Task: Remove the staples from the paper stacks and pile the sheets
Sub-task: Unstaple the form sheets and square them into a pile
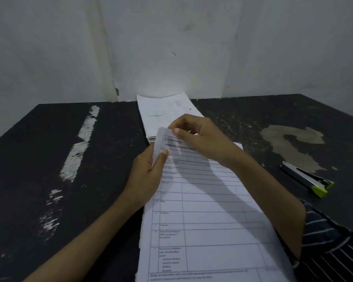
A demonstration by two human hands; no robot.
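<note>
Head view: left hand grips paper stack edge; right hand pinches its lifted top corner.

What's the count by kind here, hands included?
paper stacks: 2 (form stack, far pile)
stapler: 1
hands: 2 (left hand, right hand, both pinching the form stack's top corner)
total: 5
</note>
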